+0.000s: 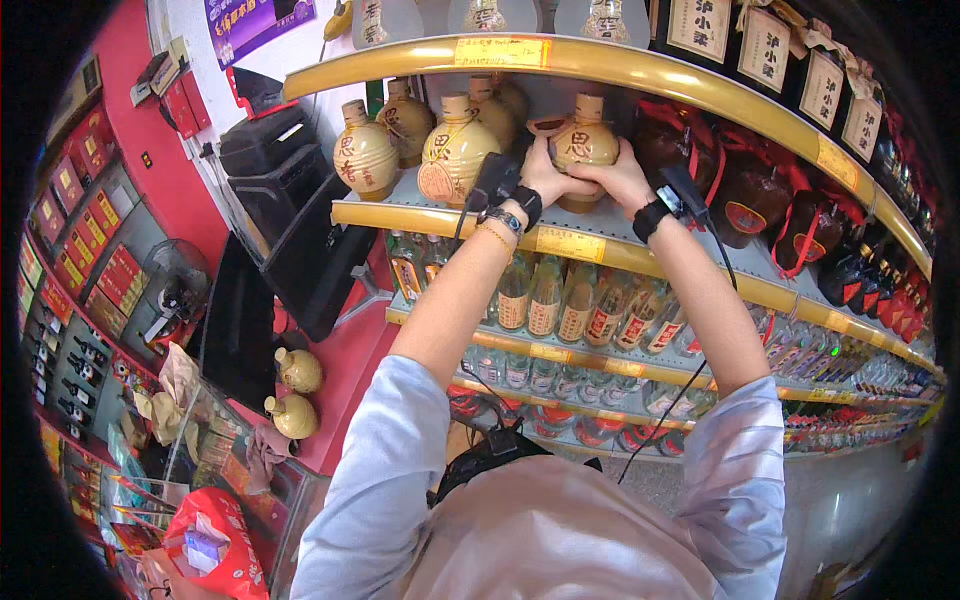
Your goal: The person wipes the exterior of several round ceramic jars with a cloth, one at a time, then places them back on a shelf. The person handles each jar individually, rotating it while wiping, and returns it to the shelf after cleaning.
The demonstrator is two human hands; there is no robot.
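Note:
Both of my hands are around a round tan ceramic liquor bottle (586,148) with a stopper and dark red writing. My left hand (546,176) wraps its left side, and my right hand (624,181) wraps its right side. The bottle stands upright at the shelf (551,217); whether its base rests on it I cannot tell. To its left are several matching bottles, one ceramic bottle (450,146) bearing a round paper tag (436,182). Behind my left hand shows a brown-red rim or tag, partly hidden.
Dark brown jars (750,191) with red ribbons stand to the right. Rows of clear glass bottles (545,300) fill the shelf below. The upper shelf edge (420,56) arches overhead. Two tan bottles (292,416) sit on a red counter (345,375) beside a black monitor (238,315).

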